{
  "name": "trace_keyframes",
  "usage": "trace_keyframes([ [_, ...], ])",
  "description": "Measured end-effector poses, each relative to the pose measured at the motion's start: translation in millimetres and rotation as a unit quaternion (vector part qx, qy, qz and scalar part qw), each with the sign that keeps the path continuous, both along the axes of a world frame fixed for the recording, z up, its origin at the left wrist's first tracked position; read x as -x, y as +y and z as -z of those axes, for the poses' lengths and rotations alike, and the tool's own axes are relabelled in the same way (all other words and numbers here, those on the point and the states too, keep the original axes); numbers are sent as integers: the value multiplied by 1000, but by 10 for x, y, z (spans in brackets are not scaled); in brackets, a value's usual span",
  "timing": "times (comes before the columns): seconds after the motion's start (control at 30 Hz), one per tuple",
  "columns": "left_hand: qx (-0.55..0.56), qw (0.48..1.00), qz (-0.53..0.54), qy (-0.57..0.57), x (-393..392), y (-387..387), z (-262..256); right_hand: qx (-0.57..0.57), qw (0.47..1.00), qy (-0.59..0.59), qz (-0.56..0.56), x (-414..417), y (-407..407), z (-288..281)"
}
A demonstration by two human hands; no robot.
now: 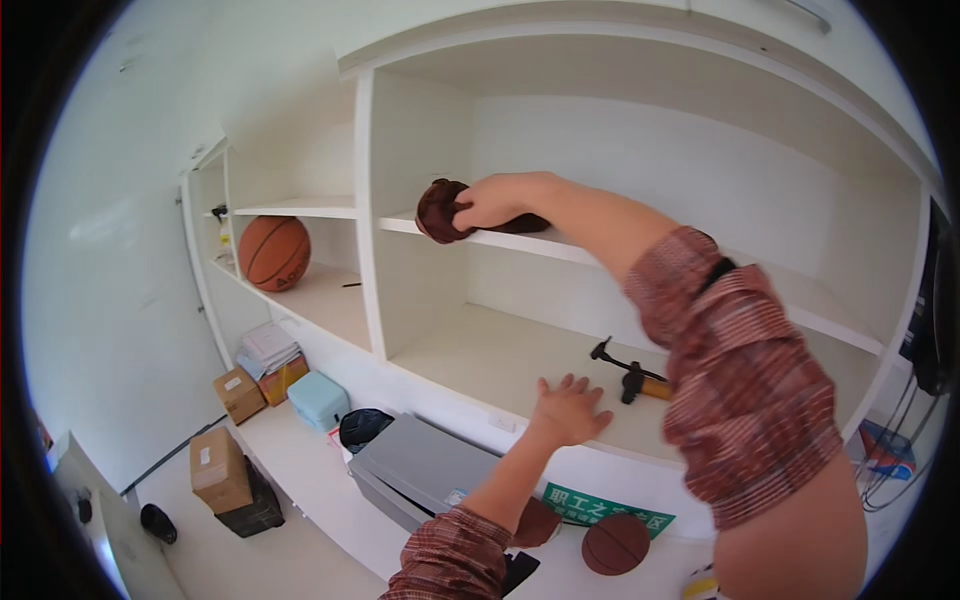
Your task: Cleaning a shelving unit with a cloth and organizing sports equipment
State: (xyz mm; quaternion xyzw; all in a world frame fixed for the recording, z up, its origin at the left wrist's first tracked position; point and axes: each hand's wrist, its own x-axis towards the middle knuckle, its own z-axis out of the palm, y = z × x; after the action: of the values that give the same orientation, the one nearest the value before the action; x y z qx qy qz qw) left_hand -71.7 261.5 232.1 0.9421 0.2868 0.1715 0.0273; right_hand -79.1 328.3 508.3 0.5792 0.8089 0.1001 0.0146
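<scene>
My right hand (499, 201) grips a dark reddish-brown cloth (441, 211) at the left end of the upper shelf (517, 241). Part of the cloth hangs over the shelf's front edge, and more of it lies behind my fingers. My left hand (568, 412) is spread near the front edge of the lower shelf (450, 345), palm down and holding nothing. To the right of it lie a slim black tool (619, 356) and a black-headed tool with a yellow handle (637, 384). My right sleeve partly hides both.
An orange basketball (274, 253) sits in the left compartment. Below stand a grey box (427, 457), a light-blue case (318, 399) and a brown basketball (616, 544) before a green sign (600, 510). Cardboard boxes (219, 466) are at lower left; cables (896, 442) hang at right.
</scene>
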Motion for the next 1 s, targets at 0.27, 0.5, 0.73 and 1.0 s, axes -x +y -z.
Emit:
trace_keyframes([
  [0.27, -4, 1000, -17, -5, -7, 14, 55, 3, 982, -19, 189, -1730, -1657, -10],
  [0.5, -2, 1000, -25, 9, -9, -23, 10, 42, 907, -47, 416, -2556, -2888, -149],
  [0.73, -7, 1000, -4, -17, -60, 4, 44, -65, 963, 36, 260, -3327, -2754, -67],
  [1.0, 16, 1000, -7, -9, -59, -36, -9, 75, 858, 20, 508, -3975, -2070, -85],
])
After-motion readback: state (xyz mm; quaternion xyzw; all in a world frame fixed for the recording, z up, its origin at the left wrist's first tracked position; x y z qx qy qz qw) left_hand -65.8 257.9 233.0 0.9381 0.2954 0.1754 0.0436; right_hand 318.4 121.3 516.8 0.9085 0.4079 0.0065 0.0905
